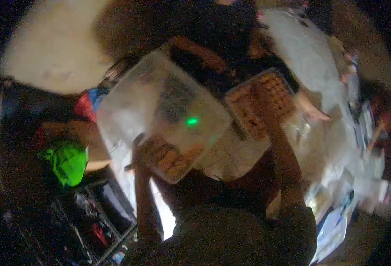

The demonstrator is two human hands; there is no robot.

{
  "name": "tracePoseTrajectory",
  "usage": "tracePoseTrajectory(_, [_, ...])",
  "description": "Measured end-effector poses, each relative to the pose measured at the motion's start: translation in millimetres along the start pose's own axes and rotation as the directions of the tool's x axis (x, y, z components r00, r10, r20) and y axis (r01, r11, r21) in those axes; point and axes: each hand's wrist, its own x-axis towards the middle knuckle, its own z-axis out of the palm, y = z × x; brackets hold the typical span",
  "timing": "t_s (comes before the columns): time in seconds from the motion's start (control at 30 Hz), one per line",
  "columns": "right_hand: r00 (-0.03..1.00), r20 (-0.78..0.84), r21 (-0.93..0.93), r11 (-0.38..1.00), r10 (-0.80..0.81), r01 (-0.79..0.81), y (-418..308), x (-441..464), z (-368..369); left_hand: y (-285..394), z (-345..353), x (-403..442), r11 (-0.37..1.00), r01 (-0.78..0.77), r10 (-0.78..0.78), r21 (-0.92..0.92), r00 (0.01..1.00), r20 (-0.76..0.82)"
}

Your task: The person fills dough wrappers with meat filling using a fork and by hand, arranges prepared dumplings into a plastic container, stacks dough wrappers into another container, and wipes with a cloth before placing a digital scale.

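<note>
A large translucent plastic box (129,104) stands tilted before me, with brown and golden food pieces (166,157) at its near end. My left hand (139,150) grips the near left edge of the box, fingers partly hidden. To the right lies a shallow clear tray (231,98) with several rows of small orange-brown pieces (278,92). Over the middle of the tray is my right hand (265,108), dark and blurred. Its fingers cannot be made out, nor whether it holds a piece. A green light spot shows on the box.
Across from me sits a person in dark clothes (222,26), an arm beside the box and a hand (313,108) right of the tray. A bright green cloth (67,162) is at left, above a dark rack (102,213). Plastic packages (332,221) lie at right.
</note>
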Motion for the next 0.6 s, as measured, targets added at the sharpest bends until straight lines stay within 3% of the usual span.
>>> tracePoseTrajectory(0.03, [0.997, -0.009, 0.078, 0.994, -0.082, 0.082, -25.0, -0.7, -7.4, 20.1, 10.9, -1.0, 0.920, 0.079, -0.091, -0.385, 0.996, -0.013])
tracePoseTrajectory(0.07, [0.984, -0.010, 0.155, 0.972, -0.177, 0.176, -50.9, -4.7, -15.9, 34.4, 21.9, -1.0, 0.686, 0.126, -0.158, -0.716, 0.987, 0.022])
tracePoseTrajectory(0.1, [0.960, 0.011, 0.220, 0.938, -0.279, 0.270, -76.2, -10.6, -21.5, 41.3, 25.9, 1.0, 0.687, 0.116, -0.161, -0.717, 0.987, 0.005])
tracePoseTrajectory(0.13, [0.914, 0.058, 0.275, 0.886, -0.403, 0.373, -99.4, -16.9, -24.5, 47.2, 29.4, 3.3, 0.720, 0.173, -0.146, -0.672, 0.984, 0.098])
tracePoseTrajectory(0.23, [0.645, 0.223, 0.464, 0.662, -0.731, 0.589, -159.3, -40.3, -14.9, 29.0, 47.7, 9.9, 0.737, 0.253, -0.166, -0.627, 0.967, 0.196])
tracePoseTrajectory(0.27, [0.560, 0.296, 0.554, 0.616, -0.774, 0.560, -174.9, -44.3, -14.3, 12.1, 58.8, 14.6, 0.650, 0.017, 0.164, -0.759, 0.973, 0.162])
tracePoseTrajectory(0.3, [0.463, 0.358, 0.636, 0.574, -0.811, 0.515, -189.4, -48.3, -16.0, 7.5, 59.5, 14.5, 0.574, -0.093, 0.322, -0.813, 0.939, 0.120])
tracePoseTrajectory(0.33, [0.467, 0.358, 0.632, 0.578, -0.809, 0.517, -196.7, -53.1, -19.8, 3.3, 60.3, 14.4, 0.470, -0.179, 0.472, -0.865, 0.879, 0.075])
tracePoseTrajectory(0.4, [0.413, 0.583, 0.520, 0.711, -0.700, 0.473, -199.0, -56.5, -25.2, 14.0, 43.3, 10.7, 0.841, -0.175, 0.305, -0.512, 0.935, 0.181])
tracePoseTrajectory(0.43, [0.398, 0.651, 0.468, 0.755, -0.646, 0.460, -196.5, -57.0, -25.6, 20.7, 35.2, 10.4, 0.947, -0.150, 0.214, -0.285, 0.954, 0.208])
tracePoseTrajectory(0.47, [0.430, 0.651, 0.350, 0.750, -0.626, 0.562, -183.2, -56.6, -20.7, 26.8, 32.2, 12.9, 0.992, -0.120, 0.127, -0.046, 0.967, 0.222])
tracePoseTrajectory(0.5, [0.466, 0.651, 0.218, 0.735, -0.600, 0.642, -168.8, -58.3, -18.8, 29.3, 36.2, 15.0, 0.991, -0.112, 0.092, 0.067, 0.965, 0.244])
tracePoseTrajectory(0.53, [0.502, 0.653, 0.183, 0.762, -0.566, 0.621, -163.3, -63.2, -15.2, 31.9, 40.4, 17.3, 0.978, -0.107, 0.057, 0.179, 0.962, 0.265])
tracePoseTrajectory(0.6, [0.424, 0.682, 0.070, 0.631, -0.596, 0.773, -169.5, -71.9, 1.8, 28.4, 41.0, 15.3, 0.990, -0.076, 0.057, 0.115, 0.985, 0.160])
